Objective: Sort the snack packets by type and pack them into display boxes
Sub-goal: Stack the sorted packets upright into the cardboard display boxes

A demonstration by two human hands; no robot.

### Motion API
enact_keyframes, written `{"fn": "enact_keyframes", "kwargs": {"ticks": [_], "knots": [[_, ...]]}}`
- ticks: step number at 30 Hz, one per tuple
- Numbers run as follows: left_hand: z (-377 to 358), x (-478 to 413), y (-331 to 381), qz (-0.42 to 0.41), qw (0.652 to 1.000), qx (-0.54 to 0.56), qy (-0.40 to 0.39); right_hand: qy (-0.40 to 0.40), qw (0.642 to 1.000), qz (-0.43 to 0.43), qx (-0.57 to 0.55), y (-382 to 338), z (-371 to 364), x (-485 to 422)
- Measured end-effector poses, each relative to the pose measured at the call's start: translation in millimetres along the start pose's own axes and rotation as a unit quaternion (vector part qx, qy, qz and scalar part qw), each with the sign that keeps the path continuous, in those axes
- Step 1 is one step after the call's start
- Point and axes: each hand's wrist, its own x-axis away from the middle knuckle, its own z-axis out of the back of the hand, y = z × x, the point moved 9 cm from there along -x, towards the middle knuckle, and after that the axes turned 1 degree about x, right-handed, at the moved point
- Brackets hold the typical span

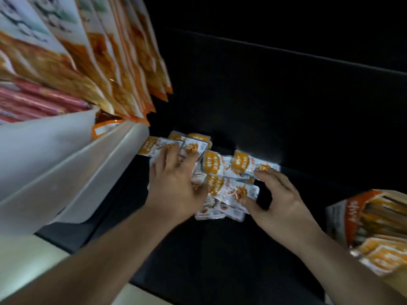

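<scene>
L hand (174,183) spread on packets (217,167) in dark bin (286,102) (R hand (279,195) pinches some).

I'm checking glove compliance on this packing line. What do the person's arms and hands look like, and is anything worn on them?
The left forearm and right forearm are bare as far as the frame edge, with no sleeves in view. The left hand and right hand wear no gloves. No watch, bracelet or ring shows, though the picture is somewhat blurred.
</scene>
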Motion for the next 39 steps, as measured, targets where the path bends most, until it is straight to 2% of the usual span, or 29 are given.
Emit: {"fn": "enact_keyframes", "kwargs": {"ticks": [3, 7, 10, 15, 21, 29, 31, 34, 36, 39], "knots": [[-13.7, -34.7, -22.6, 0.051, 0.988, -0.053, -0.138, -0.101, 0.993, -0.063, 0.017, 5.3, -24.9, -20.1], [-27.2, -52.7, -41.5, 0.068, 0.971, -0.076, -0.216, -0.141, 0.984, -0.059, 0.088, 2.6, -36.1, -36.1], [-34.4, -49.4, -46.7, 0.069, 0.964, -0.066, -0.248, -0.154, 0.982, -0.047, 0.095, -3.2, -41.1, -37.6], [-43.7, -20.6, -22.2, 0.02, 0.961, -0.08, -0.263, -0.171, 0.978, 0.006, 0.12, -22.8, -48.5, -19.0], [-62.4, 52.8, 4.6, -0.033, 0.974, -0.041, -0.221, -0.229, 0.953, 0.033, 0.195, -5.7, -49.0, 41.4], [-46.5, 98.3, 26.5, -0.059, 0.971, 0.057, -0.226, -0.192, 0.958, 0.054, 0.204, 2.3, -39.7, 60.9], [-31.3, 107.2, 15.5, -0.06, 0.975, 0.118, -0.177, -0.181, 0.96, 0.051, 0.207, 1.9, -38.9, 60.2], [-6.7, 108.9, -19.4, -0.026, 0.987, 0.151, -0.038, -0.166, 0.956, 0.054, 0.235, -0.1, -37.0, 60.4], [-12.4, 101.6, -34.3, -0.012, 0.991, 0.123, -0.054, -0.172, 0.949, 0.049, 0.26, -0.4, -35.6, 61.2], [-24.3, 95.7, -33.7, -0.047, 0.991, 0.092, -0.09, -0.209, 0.944, 0.035, 0.252, 3.5, -33.7, 64.2]]}}
